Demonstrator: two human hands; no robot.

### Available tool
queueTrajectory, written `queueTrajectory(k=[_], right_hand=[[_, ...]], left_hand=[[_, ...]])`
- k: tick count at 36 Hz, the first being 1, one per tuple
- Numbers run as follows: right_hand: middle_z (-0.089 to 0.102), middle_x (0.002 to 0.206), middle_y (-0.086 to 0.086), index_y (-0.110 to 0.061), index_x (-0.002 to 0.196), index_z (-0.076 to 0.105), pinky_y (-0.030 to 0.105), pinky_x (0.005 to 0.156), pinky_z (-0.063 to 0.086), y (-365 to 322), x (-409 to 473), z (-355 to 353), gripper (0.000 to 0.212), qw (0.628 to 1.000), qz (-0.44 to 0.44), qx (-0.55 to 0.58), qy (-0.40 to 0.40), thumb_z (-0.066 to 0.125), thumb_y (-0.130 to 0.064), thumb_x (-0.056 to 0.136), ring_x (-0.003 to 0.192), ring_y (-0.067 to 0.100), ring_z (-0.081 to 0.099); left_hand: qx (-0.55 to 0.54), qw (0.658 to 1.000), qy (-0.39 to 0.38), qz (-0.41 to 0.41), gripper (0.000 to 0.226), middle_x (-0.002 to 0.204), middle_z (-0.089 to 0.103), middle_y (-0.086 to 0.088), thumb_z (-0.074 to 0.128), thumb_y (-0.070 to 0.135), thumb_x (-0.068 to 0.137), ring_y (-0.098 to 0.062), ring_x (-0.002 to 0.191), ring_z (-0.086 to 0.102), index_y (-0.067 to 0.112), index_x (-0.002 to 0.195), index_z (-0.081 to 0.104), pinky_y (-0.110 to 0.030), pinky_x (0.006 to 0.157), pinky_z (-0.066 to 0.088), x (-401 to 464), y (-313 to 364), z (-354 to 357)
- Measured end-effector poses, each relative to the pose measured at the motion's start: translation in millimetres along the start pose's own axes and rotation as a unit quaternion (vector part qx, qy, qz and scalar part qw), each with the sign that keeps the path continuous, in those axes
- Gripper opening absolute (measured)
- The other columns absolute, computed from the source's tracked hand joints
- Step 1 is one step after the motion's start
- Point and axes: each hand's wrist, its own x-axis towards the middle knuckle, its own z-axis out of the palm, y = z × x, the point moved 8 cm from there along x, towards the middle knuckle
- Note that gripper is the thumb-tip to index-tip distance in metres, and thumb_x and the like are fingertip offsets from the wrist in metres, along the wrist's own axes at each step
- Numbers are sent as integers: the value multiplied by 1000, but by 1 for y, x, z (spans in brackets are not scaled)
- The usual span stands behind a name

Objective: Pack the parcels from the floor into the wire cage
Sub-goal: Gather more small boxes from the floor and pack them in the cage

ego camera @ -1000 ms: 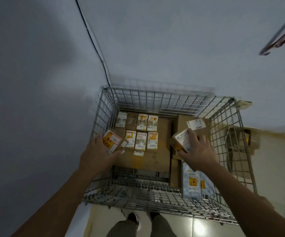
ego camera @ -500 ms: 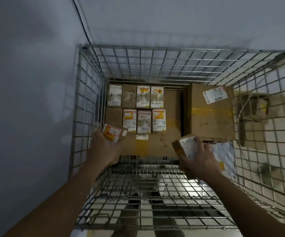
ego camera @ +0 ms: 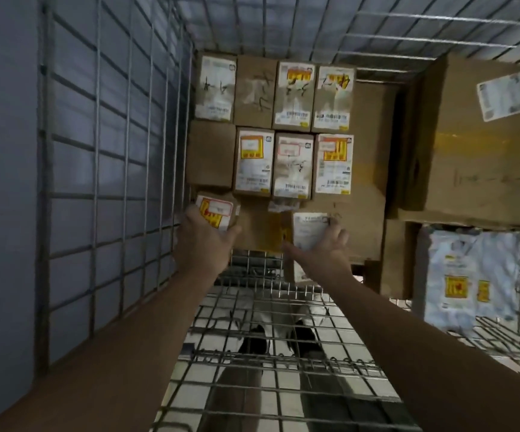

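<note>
I look down into the wire cage (ego camera: 106,169). My left hand (ego camera: 204,241) grips a small brown box with a yellow and red label (ego camera: 216,210) by the cage's left wall, just below two rows of small labelled boxes (ego camera: 289,129). My right hand (ego camera: 321,247) holds a small box with a white label (ego camera: 310,230) over the large flat carton (ego camera: 364,194) on which the rows lie. Both boxes sit low, at the rows' near edge.
A big brown carton with a white label (ego camera: 483,141) fills the cage's right side. A white plastic mailer (ego camera: 467,282) lies in front of it. The near wire wall (ego camera: 283,353) is below my forearms, with my feet seen through it.
Both hands have reached deeper into the cage. The right hand carried its box leftwards from the big carton to the flat carton. The left box dropped beside the rows.
</note>
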Motion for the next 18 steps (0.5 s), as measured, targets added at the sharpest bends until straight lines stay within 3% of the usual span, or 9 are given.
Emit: queueTrajectory(k=[2,6,13,18], right_hand=[[5,164,20,-10,158,-4,56,120,28,-11,9,19,140,1000,9,24,-10,81,-70,65,151,42,12],[20,157,17,-13,158,5,54,113,40,-34,23,50,133,998,18,57,-2,85,-65,65,146,39,26],[30,143,12,-16,153,12,48,106,43,-53,28,70,119,994,36,100,30,88,-52,69,137,35,34],[33,139,10,-18,150,23,48,107,40,-58,31,85,98,989,-10,150,12,85,-37,78,131,33,36]], left_hand=[[11,1000,14,-1,86,130,47,-12,76,65,76,-32,109,56,17,135,35,-44,73,53,8,-1,8],[41,999,15,-1,81,133,43,-15,73,65,80,-31,108,55,13,132,40,-38,68,46,24,-2,26],[42,999,8,-25,78,139,41,-17,72,61,84,-36,118,52,10,135,44,-45,82,51,35,-7,42],[-57,998,1,-17,42,132,43,-13,70,45,92,-35,113,55,13,114,53,-51,93,52,41,-15,47]])
